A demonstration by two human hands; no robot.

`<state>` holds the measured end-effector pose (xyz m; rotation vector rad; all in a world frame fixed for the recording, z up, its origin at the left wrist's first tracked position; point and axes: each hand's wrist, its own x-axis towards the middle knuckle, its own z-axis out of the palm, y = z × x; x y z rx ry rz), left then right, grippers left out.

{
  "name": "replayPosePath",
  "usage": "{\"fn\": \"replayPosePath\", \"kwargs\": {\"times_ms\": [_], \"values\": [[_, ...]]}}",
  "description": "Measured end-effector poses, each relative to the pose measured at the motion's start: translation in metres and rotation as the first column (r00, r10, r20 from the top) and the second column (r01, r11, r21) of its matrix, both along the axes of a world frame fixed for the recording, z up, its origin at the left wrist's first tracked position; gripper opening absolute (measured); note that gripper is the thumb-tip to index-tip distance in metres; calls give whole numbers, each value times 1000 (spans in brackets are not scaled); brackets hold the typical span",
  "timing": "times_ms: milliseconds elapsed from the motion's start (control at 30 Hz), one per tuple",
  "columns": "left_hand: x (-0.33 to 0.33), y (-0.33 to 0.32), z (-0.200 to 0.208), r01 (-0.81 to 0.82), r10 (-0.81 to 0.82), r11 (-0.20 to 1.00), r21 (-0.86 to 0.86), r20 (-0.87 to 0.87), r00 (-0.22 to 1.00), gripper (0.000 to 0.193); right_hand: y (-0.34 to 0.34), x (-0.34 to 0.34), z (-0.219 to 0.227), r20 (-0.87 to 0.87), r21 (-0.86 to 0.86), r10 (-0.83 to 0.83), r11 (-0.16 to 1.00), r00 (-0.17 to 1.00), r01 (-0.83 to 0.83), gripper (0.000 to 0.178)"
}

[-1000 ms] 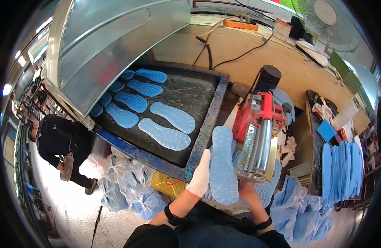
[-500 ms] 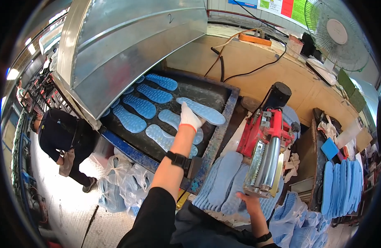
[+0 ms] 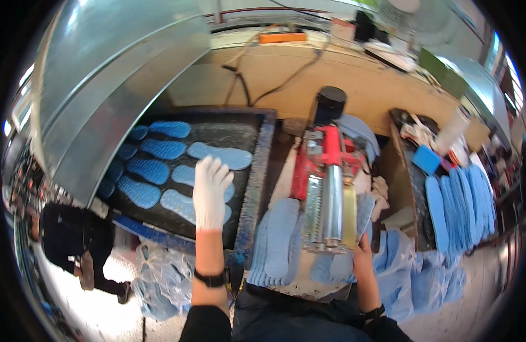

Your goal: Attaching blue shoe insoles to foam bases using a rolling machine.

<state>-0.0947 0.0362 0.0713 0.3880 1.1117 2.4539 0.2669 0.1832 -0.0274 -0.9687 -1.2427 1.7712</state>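
My left hand (image 3: 210, 191), in a white knit glove, is over a dark tray-like bed (image 3: 240, 128) with its fingers apart and nothing gripped. Just beyond its fingertips lies a pale blue insole (image 3: 231, 158). Two more light insoles are partly covered by this hand, and darker blue dimpled insoles (image 3: 163, 150) lie to the left, some under the metal hood. My bare right hand (image 3: 364, 262) is closed on the lower end of a blue insole (image 3: 365, 212), beside the red roller machine (image 3: 331, 188); some of its fingers are hidden.
Stacked insoles (image 3: 274, 245) stand left of the machine's front. A metal hood (image 3: 126, 68) overhangs the bed. More insoles (image 3: 459, 208) hang over a side table at right. Plastic bags of insoles (image 3: 160, 279) sit on the floor. A person (image 3: 74, 245) bends at far left.
My left hand has let go of the pale insole, now lying on the bed, and drawn back nearer me. My right hand has moved up beside the rollers, with an insole. The view has swung right.
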Motion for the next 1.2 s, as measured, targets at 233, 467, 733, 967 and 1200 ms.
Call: {"fn": "replayPosePath", "kwargs": {"times_ms": [233,467,733,967,1200], "values": [[143,-67,-37,15,18,989,-150,222,975,43,31,2,51,269,898,-403,434,874,-76,52],[155,-53,-13,90,-90,989,-120,3,996,46,28,-7,65,251,928,-387,357,887,-106,58],[168,-34,-21,100,-126,987,-122,-223,967,57,38,1,5,324,834,-506,551,799,11,64],[159,4,4,14,-48,996,-88,-396,917,57,25,-16,-47,445,546,-186,832,876,-100,29],[139,38,-10,-84,-217,930,-358,-717,662,53,16,-19,-66,404,837,-311,505,860,-211,18]]}}
